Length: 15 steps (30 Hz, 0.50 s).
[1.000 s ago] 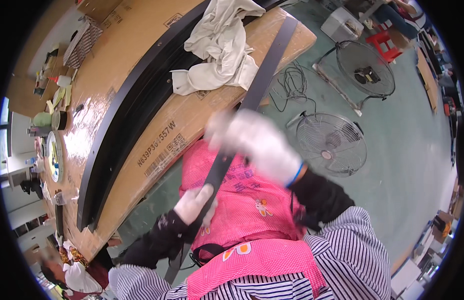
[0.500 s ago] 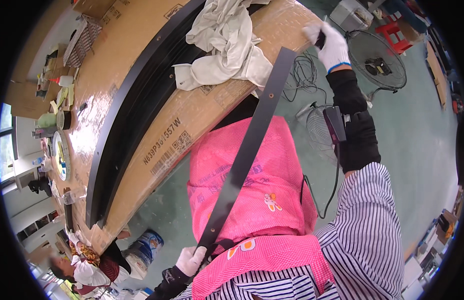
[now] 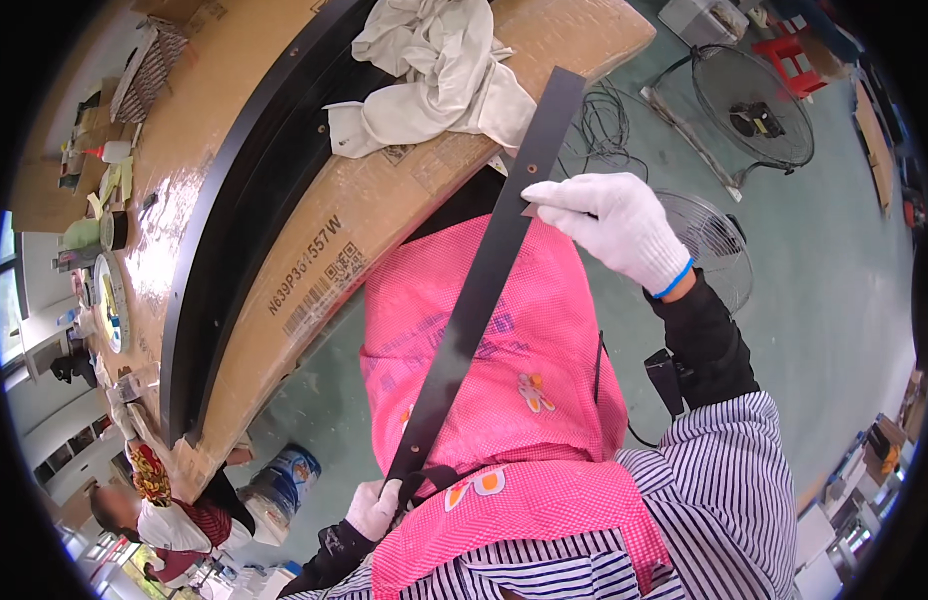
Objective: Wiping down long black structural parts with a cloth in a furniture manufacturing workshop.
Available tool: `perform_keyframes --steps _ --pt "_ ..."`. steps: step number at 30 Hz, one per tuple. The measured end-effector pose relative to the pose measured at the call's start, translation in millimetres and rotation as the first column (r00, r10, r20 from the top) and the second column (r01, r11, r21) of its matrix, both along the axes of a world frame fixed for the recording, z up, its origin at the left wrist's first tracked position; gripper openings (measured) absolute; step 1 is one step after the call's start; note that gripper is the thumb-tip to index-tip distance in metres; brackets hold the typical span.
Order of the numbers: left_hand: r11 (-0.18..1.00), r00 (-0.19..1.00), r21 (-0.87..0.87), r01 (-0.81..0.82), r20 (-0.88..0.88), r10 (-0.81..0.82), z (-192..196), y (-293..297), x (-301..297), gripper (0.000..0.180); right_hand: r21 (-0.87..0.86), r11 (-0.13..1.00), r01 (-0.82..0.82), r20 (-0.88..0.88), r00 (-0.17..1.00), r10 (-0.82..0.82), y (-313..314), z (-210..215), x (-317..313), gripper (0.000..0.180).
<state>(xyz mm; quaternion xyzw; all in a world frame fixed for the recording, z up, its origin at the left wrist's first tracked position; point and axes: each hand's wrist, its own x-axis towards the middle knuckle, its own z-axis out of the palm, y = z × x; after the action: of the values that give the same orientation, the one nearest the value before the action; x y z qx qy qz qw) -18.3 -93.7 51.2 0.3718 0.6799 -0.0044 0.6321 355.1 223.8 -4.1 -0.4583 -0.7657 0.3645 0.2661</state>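
A long black strip (image 3: 474, 305) with a screw hole near each end lies slantwise over my pink apron. My left hand (image 3: 374, 508), in a white glove, is closed round its lower end. My right hand (image 3: 619, 225), gloved in white with a blue cuff edge, has its fingers pinched together at the strip's right edge, just below the upper hole. A small greyish corner shows under those fingertips; what the piece is cannot be made out. The strip's upper end reaches past the table edge, beside a crumpled white cloth (image 3: 434, 75).
Curved black strips (image 3: 199, 290) lie on a cardboard-covered table (image 3: 294, 250) to the left. Two fan guards (image 3: 754, 105) and coiled cable (image 3: 609, 125) are on the floor at right. At the lower left are another person (image 3: 169, 510) and a blue bucket (image 3: 289, 475).
My right hand has come down and left, from beyond the strip's upper end to its edge. The strip has shifted slightly left and up in the picture, still held by my left hand.
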Motion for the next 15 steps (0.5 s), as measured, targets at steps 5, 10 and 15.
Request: perform_keyframes --steps 5,10,15 --pt "0.992 0.994 -0.087 -0.090 -0.074 0.083 -4.4 0.0 3.9 0.048 0.103 0.995 -0.007 0.058 0.998 0.001 -4.9 0.2 -2.4 0.022" --pt "0.994 0.994 -0.077 -0.083 -0.077 0.077 -5.7 -2.8 3.1 0.047 0.149 0.989 0.018 0.065 0.998 -0.028 0.0 -0.6 -1.4 0.021" --pt "0.994 0.995 -0.083 -0.075 -0.077 0.069 -7.1 -1.0 2.6 0.047 0.099 0.995 -0.013 0.069 0.998 0.006 -7.1 -3.6 -0.7 0.022"
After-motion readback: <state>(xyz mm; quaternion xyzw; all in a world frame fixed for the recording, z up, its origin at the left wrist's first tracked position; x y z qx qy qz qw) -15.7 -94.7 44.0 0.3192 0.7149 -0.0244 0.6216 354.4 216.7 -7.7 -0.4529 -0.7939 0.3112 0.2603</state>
